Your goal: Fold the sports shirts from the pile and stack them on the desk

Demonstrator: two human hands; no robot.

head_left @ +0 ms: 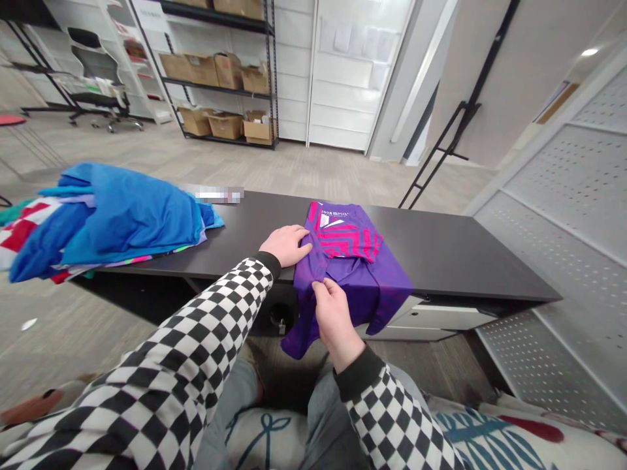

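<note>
A purple jersey with pink stripes (353, 261) lies folded over on the dark table (455, 251), its lower part hanging past the near edge. My left hand (287, 245) lies at the jersey's left side, fingertips on the fabric; I cannot tell whether they grip it. My right hand (334, 314) pinches the hanging purple cloth between thumb and fingers, just off the table edge. Both sleeves are black-and-white checks.
A heap of blue, red and white clothes (122, 212) lies on the table's left end. A blurred label (218, 194) sits behind it. A white drawer unit (435, 318) stands under the table. Metal shelves with cardboard boxes (220, 85) and an office chair (95, 78) stand beyond.
</note>
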